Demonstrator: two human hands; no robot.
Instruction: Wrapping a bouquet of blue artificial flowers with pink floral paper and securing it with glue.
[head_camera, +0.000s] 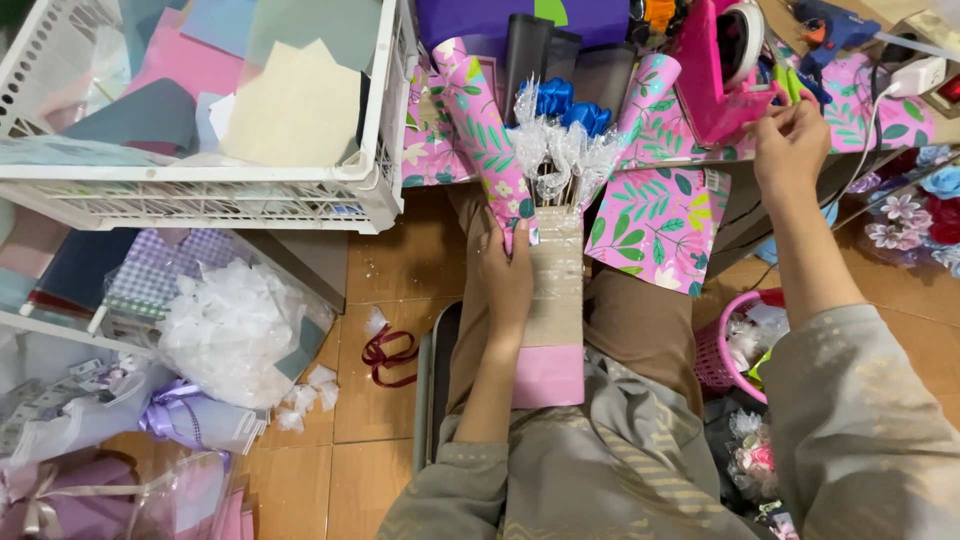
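Note:
My left hand (505, 270) grips the stem of a bouquet (555, 150) lying over my lap: blue flowers, clear cellophane, and pink leaf-print wrapping paper (480, 130), with a paper-wrapped handle (557, 290) ending in pink. My right hand (790, 140) reaches up to the low table edge and touches the pink tape dispenser (715, 70) next to green-handled scissors (790, 85). A loose sheet of the same pink leaf-print paper (660, 225) hangs off the table edge to the right of the bouquet.
A white plastic crate (375, 190) of coloured paper sheets stands at upper left. White tissue (235, 325), a dark red ribbon (388, 355) and lilac wrapped bundles (150, 420) lie on the tiled floor. A pink basket (712, 365) sits at right; a blue glue gun (830, 25) lies on the table.

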